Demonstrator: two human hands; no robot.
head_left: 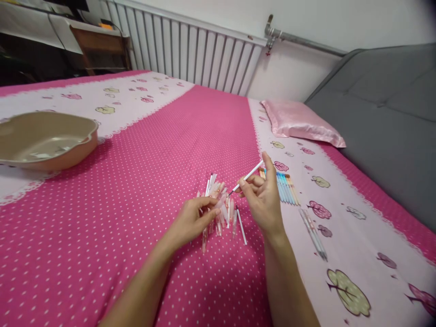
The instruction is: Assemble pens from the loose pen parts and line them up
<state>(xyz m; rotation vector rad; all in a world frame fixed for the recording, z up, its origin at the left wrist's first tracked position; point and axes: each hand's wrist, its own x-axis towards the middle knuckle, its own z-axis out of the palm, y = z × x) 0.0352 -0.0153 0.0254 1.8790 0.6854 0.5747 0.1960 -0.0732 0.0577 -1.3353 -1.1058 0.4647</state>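
A heap of loose pen parts [221, 210], clear barrels and thin white refills, lies on the pink dotted bedspread [136, 204]. My left hand [192, 220] rests at the heap's left edge with its fingers pinched together on one of the clear pieces. My right hand [261, 195] is closed around a thin white refill [250, 174], held tilted with its dark tip pointing down-left towards the heap. Just right of that hand lies a row of assembled pens [286, 187], side by side.
Two more pens [313, 234] lie on the pale patterned strip to the right. A beige basin [44, 141] sits at the left. A pink pillow [299, 122] lies at the head, beside a grey padded headboard [384, 122]. A white radiator [197, 54] lines the wall.
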